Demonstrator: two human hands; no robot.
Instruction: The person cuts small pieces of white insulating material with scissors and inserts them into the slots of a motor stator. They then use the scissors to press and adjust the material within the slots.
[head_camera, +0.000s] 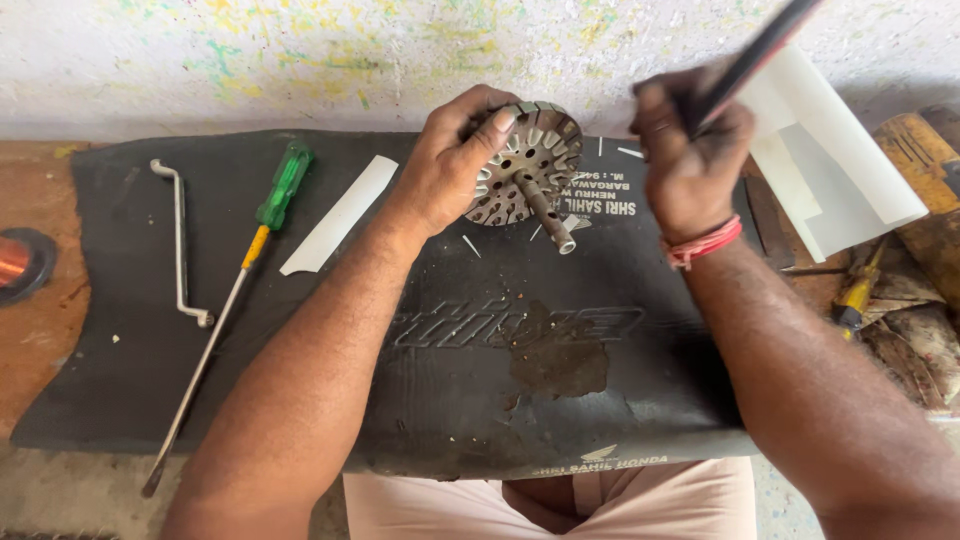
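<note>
Stator core propped on edge, tool raised in the other hand

Left hand (450, 165) is wrapped around the slotted metal stator core (530, 160), fingers curled over its rim, holding it tilted up off the black rubber mat (150, 330) near the mat's far edge, with its shaft (548, 212) poking down toward the camera. Right hand (690, 160) is closed in a fist around a thin dark rod-like tool (750, 55), raised just right of the core, not touching it. Left on the mat: a green-handled screwdriver (283, 187), a bent ring spanner (180, 240) and a white paper strip (340, 213). More white sheets (830, 170) sit off to the right, plus a yellow-handled screwdriver (858, 293).
</note>
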